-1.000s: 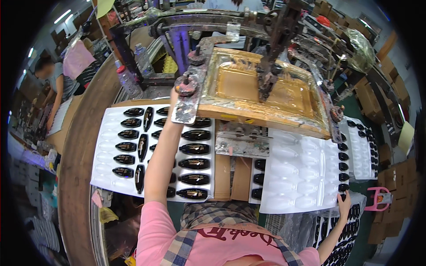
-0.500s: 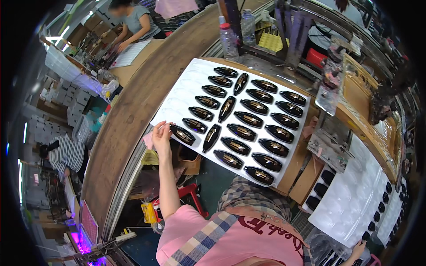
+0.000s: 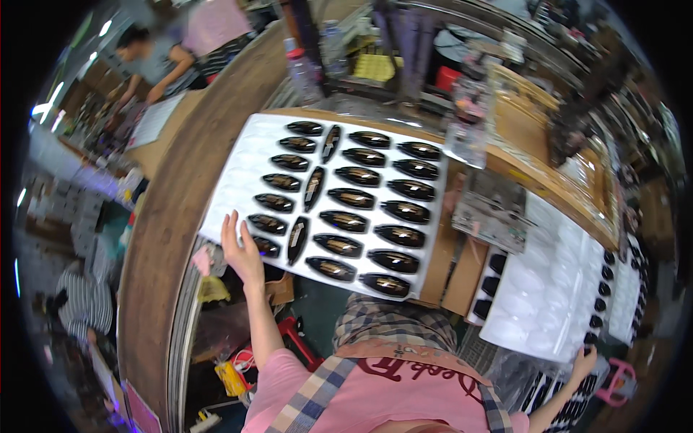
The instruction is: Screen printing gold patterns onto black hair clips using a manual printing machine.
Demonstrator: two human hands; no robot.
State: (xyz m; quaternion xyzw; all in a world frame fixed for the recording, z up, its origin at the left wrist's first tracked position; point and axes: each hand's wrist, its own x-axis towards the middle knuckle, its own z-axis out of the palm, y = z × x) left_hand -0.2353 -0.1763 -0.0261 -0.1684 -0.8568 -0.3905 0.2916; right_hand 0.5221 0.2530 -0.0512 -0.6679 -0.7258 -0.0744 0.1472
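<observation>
A white moulded tray [image 3: 234,162] lies in front of me, holding several rows of glossy black oval pieces [image 3: 351,199] with gold-coloured print. My left hand [image 3: 242,254] is over its near left corner, fingers spread, beside a black piece [image 3: 268,247] that the hand partly covers. Nothing shows in that hand. Far to the right, my right hand [image 3: 583,363] reaches the near end of a second white tray [image 3: 534,345]. Its fingers close on a small black piece [image 3: 587,349] at the end of a row, small and partly hidden in this view.
A wooden-framed screen [image 3: 548,169] with a metal plate [image 3: 491,209] stands right of the first tray. Left runs a curved brown belt [image 3: 188,162]. A red-capped bottle [image 3: 302,72] stands behind, and a red stool [image 3: 297,339] is below. Another person [image 3: 170,65] works at the far left.
My left hand has let go of the black piece at the tray's corner and its fingers have spread. My right hand has moved up along the second tray's end. The whole view has shifted.
</observation>
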